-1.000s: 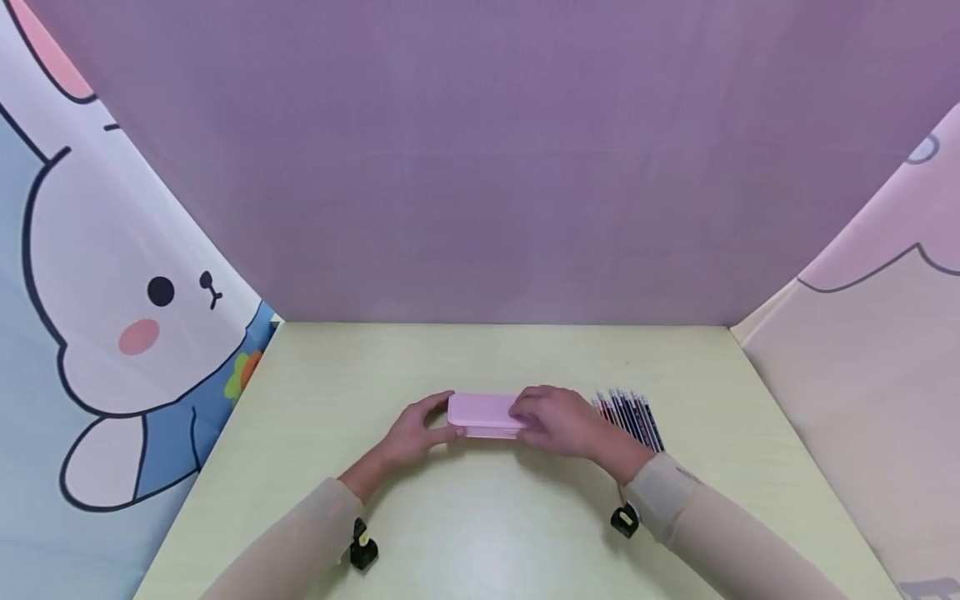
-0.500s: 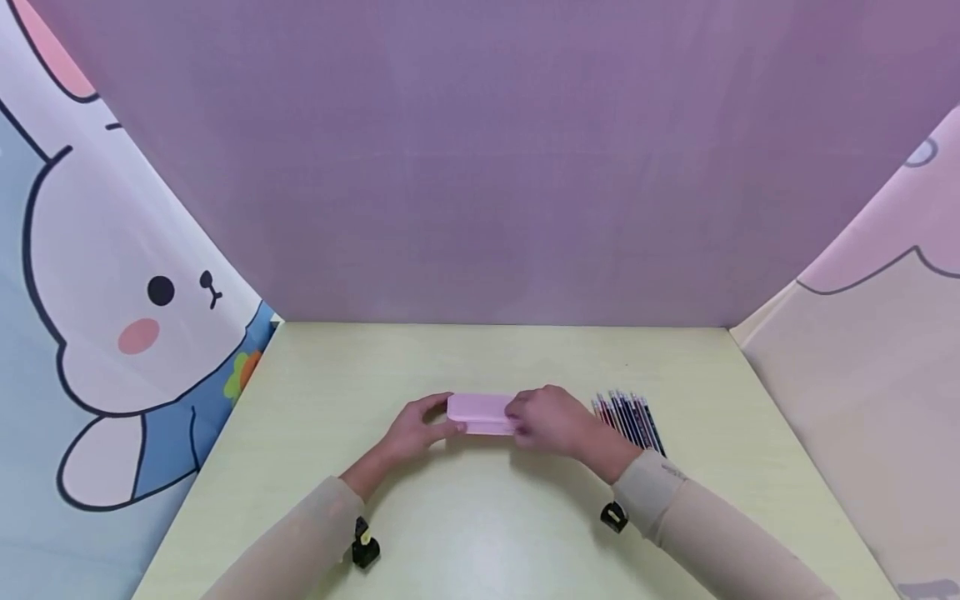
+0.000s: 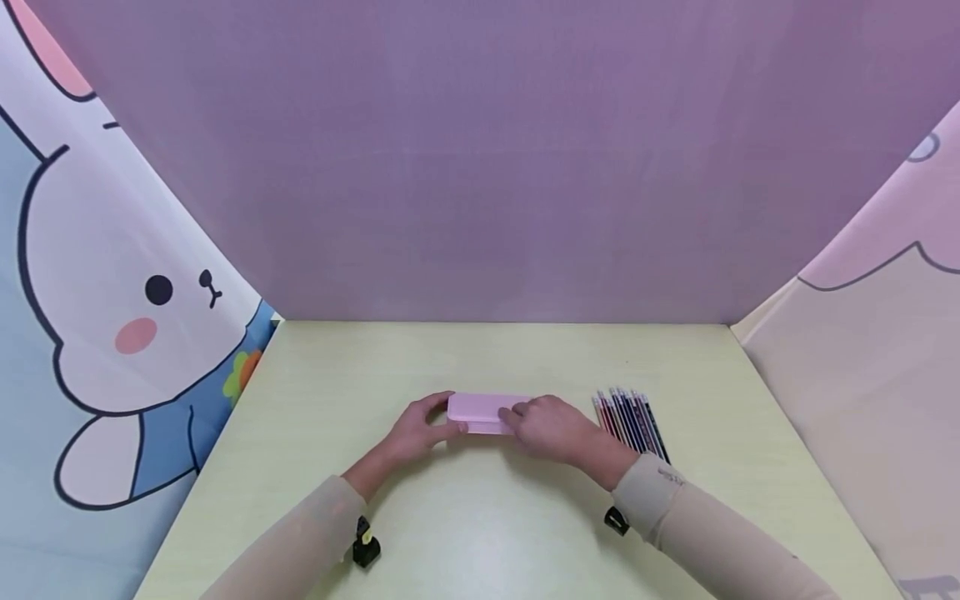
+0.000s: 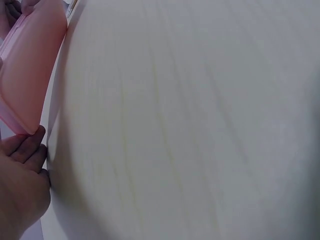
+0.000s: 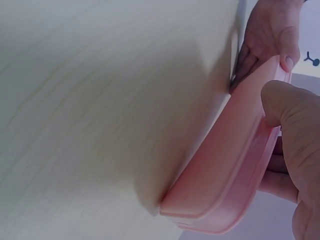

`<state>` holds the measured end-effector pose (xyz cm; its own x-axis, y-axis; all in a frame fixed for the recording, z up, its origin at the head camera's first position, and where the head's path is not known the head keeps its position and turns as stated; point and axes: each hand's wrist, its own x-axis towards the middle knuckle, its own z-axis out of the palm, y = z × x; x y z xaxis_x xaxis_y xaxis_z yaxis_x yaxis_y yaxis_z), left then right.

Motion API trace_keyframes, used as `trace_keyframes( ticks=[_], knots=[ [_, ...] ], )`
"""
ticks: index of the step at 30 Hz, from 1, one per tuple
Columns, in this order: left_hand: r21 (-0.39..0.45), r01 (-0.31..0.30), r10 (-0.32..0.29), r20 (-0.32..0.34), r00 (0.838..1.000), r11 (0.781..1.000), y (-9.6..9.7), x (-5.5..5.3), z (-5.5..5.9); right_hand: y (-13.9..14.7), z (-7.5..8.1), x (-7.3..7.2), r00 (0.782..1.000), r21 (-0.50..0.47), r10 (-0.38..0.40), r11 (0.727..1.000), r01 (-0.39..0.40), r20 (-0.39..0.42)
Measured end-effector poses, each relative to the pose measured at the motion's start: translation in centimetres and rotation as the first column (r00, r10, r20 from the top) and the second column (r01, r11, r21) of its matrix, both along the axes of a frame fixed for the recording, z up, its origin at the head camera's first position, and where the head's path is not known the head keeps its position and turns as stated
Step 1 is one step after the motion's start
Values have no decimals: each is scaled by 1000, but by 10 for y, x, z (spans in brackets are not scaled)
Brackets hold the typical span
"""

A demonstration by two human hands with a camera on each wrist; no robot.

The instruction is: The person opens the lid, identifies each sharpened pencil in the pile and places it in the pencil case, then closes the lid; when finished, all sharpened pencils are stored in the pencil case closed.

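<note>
A pink pencil case (image 3: 476, 410), its lid down, is held at mid-table between both hands. My left hand (image 3: 415, 431) grips its left end, thumb at the front corner and fingers round the back. From the right, my right hand (image 3: 553, 429) pinches the case's front, with the thumb low and fingers over the lid. In the right wrist view, the right thumb (image 5: 277, 102) presses near the seam of the case (image 5: 215, 175), which looks tilted off the table at one end. The left wrist view shows the left fingertips (image 4: 35, 142) under a corner.
A row of several pencils (image 3: 630, 423) lies on the table just right of my right hand, partly hidden by the forearm. The pale wooden table (image 3: 480, 517) meets a purple backdrop at the rear, with printed cloth walls on both sides.
My right hand has slid a little left along the pencil case, its fingers now further over the lid. More of the pencils shows. The left hand keeps its grip in place.
</note>
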<state>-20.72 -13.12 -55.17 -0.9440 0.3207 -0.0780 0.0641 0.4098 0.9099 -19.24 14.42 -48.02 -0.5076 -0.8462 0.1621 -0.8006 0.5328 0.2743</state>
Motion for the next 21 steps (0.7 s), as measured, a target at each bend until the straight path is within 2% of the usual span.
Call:
trace_keyframes(
  ticks=[3, 7, 10, 13, 16, 21],
  knots=[
    [-4, 4, -4, -11, 1000, 1000, 1, 0, 2, 1, 1, -1, 1000, 0, 18, 1000, -18, -16],
    [-23, 2, -2, -14, 1000, 1000, 0, 0, 1, 8, 0, -6, 996, -82, 8, 997, -1, 86],
    [-35, 5, -5, -18, 1000, 999, -4, -1, -3, 20, -4, -11, 975, -194, 9, 980, 35, 220],
    [-41, 14, -15, -18, 1000, 999, -6, -1, -4, 35, -7, -12, 951, -283, 14, 956, 77, 308],
    [-37, 28, -28, -16, 999, 999, -7, -1, -3, 47, -9, -13, 941, -333, 17, 937, 103, 338],
    [-26, 38, -38, -14, 999, 999, -8, -3, -1, 64, -6, -14, 924, -339, -28, 925, 168, 381]
  ],
)
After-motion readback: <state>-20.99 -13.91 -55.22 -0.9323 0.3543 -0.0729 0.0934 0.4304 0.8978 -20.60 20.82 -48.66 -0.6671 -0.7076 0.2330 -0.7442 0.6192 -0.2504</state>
